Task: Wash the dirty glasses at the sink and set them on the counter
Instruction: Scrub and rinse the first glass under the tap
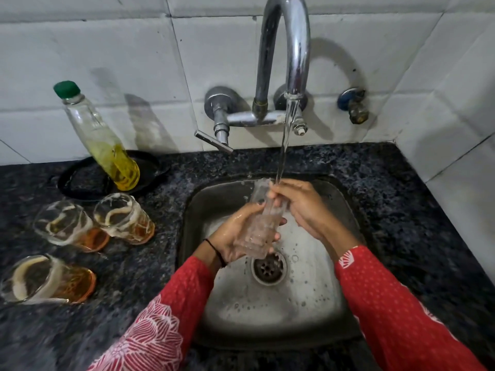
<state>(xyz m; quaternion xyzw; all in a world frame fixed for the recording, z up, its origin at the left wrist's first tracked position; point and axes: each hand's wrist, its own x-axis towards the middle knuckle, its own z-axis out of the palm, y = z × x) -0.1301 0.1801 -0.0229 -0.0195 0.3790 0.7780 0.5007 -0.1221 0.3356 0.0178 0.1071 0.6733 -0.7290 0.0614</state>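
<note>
Nearest us, our two red patterned sleeves (171, 311) reach in over the front rim of the steel sink (316, 311), whose drain (268, 269) sits among soap bubbles on the wet floor. Our left hand (235, 236) cups the lower half of a clear glass (258, 223), fingers curled round its base, with a dark thread band at the wrist. The glass is tilted, mouth up and away from us, held over the basin above the drain. Our right hand (297, 207) comes in from the other side, its fingers gathered at the rim of the glass and pinching it where the water stream (284, 145) lands. To the left, on the dark speckled counter (150, 263), three dirty glasses stand apart from the sink: one near glass (48, 279) with amber dregs and foam streaks, and beyond it a left glass (69, 226) and a right glass (123, 218) just beside each other. Behind them a soap bottle (99, 137) with a green cap and yellow liquid stands on a black dish (80, 183). Farthest off, the chrome tap (284, 57) arches out of the white tiled wall (107, 49), and a small valve (353, 105) sits to its right.
</note>
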